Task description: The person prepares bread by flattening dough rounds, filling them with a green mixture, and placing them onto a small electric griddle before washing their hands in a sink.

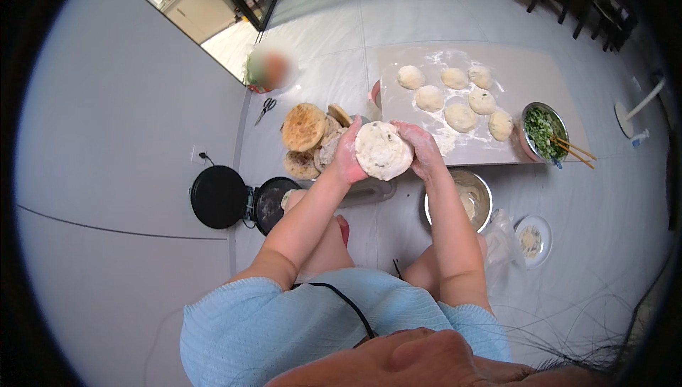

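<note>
Between my two hands is a flat, round disc of raw stuffed dough [383, 151], with dark flecks of filling showing through. My left hand [349, 153] supports its left side and my right hand [421, 144] holds the right edge; both are dusted with flour. On the floured board [394, 134] beyond lie several pale dough rounds [461, 118]. Just left of my hands, browned flatbreads [303, 127] are piled up. An electric griddle [219, 196] stands with its lid raised at the left, its lower plate [273, 206] partly hidden by my leg and arm.
A bowl of chopped greens [541, 123] with chopsticks [578, 150] stands at the board's right edge. A steel bowl [482, 190] holding dough sits below the board. A plastic bag [503, 240] and a white plate [544, 246] lie on the floor at right, scissors [266, 109] at upper left.
</note>
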Motion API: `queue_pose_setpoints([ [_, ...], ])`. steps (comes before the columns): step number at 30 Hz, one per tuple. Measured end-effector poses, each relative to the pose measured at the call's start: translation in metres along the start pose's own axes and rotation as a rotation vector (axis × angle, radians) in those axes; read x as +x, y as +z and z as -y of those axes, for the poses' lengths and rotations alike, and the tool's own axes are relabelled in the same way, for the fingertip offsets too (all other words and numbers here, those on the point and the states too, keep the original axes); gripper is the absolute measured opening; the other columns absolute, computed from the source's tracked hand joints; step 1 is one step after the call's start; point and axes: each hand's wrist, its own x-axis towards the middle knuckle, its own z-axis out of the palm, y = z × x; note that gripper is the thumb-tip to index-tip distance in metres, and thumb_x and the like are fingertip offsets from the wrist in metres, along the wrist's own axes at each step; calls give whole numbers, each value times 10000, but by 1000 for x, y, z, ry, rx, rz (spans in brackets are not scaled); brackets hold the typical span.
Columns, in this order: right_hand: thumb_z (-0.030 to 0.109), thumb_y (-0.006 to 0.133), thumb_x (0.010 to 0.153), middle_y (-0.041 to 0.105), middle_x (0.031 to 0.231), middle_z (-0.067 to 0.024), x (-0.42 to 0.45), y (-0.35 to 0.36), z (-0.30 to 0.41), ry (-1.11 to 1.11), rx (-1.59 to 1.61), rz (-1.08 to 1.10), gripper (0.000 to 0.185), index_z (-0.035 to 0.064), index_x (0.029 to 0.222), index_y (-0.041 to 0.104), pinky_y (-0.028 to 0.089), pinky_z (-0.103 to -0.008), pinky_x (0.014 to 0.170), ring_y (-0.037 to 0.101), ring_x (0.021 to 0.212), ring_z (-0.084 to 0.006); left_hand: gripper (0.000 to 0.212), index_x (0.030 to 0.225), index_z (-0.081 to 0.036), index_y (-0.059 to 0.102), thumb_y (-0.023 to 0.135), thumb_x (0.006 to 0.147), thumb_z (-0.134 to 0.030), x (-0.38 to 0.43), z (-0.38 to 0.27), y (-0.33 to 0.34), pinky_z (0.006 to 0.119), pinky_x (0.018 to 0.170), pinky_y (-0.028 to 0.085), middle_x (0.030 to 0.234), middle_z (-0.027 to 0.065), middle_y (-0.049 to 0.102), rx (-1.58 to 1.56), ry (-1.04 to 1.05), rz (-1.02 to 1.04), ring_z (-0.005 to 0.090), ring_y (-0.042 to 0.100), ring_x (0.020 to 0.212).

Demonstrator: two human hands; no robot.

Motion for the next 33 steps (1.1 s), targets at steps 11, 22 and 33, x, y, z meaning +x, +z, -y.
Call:
queue_pose_setpoints([
  [11, 301, 495, 928, 543, 1211, -218, -1, 37, -48, 172, -237, 2, 468, -24, 1264, 471, 491, -375, 912, 580, 1090, -321, 458, 1201, 33, 535, 453, 940, -334, -132, -72, -30, 454, 1018, 398, 1209, 190, 581, -163, 302, 16, 332, 559, 1118],
  [22, 382, 527, 908, 555, 1197, -163, -7, -22, -107, 453, -407, -104, 548, 5, 1296, 440, 458, -365, 914, 561, 1092, -288, 382, 1098, -5, 568, 433, 928, -320, -362, -124, -340, 517, 973, 423, 1152, 164, 601, -306, 789, -614, 337, 571, 1085],
  [33, 325, 531, 922, 597, 1147, -164, -50, -91, -203, 801, -337, -328, 468, 44, 1286, 448, 498, -406, 879, 606, 1024, -299, 299, 1061, -33, 561, 468, 918, -278, -324, -134, -549, 527, 953, 431, 1120, 176, 607, -188, 857, -526, 359, 563, 1087],
])
